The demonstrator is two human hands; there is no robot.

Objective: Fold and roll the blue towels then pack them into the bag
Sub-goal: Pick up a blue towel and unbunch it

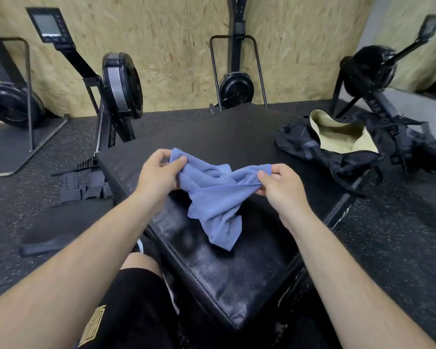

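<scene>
Light even and diffuse, moderately bright; the source lies outside the frame. Chipboard wall (174, 59) lit uniformly, warm tone. Black table (237, 137) reads matte at the far end; the near end carries a dull, patchy sheen. Shadows soft: a faint one under the blue towel (212, 202), a darker pool low between the forearms. Strong wide-angle bending: the wall-floor line bows, and the forearms stretch toward the lower corners. Centre sharpest, towel hem stitching legible. Edges soft; rowing machine (373, 69) at right smeared, bag (337, 147) beside it slightly blurred. Floor (400, 235) speckle smudged, fine detail mushy overall.
</scene>
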